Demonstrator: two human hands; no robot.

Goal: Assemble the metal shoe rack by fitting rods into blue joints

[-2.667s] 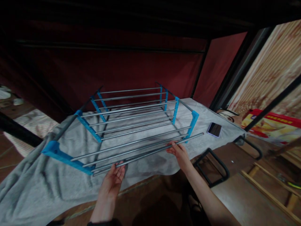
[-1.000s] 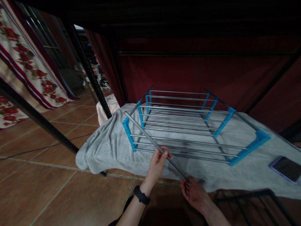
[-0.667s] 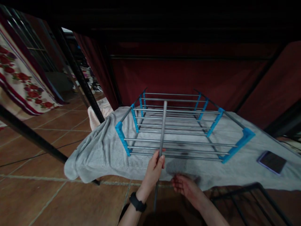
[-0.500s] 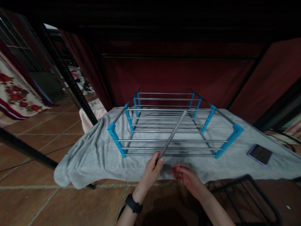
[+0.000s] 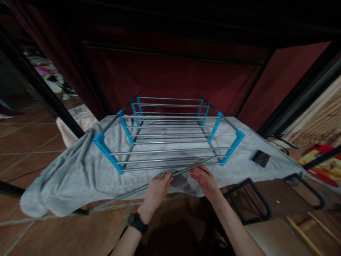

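Note:
A long, thin grey metal tube (image 5: 183, 171) slants across the front of the rack, from low on the left up to the right. My left hand (image 5: 159, 186), with a dark watch on its wrist, is closed round the tube near its middle. Farther right, my right hand (image 5: 204, 179) has its curled fingers on the same tube. Just beyond both hands, a rack (image 5: 170, 152) of grey metal tubes with blue plastic joints lies on a light grey blanket (image 5: 80, 177). The tube's right end overlaps the rack's front bars in view; whether they touch I cannot tell.
A phone (image 5: 260, 158) lies on the blanket to the right. A black metal frame (image 5: 255, 202) stands near my right forearm. Dark posts (image 5: 39, 78) rise at the left, and a dark red panel (image 5: 170, 76) closes off the back. Tiled floor (image 5: 80, 234) shows below.
The tube has swung from pointing away from me to lying nearly crosswise. My right hand has come up to it. The view has shifted to the right.

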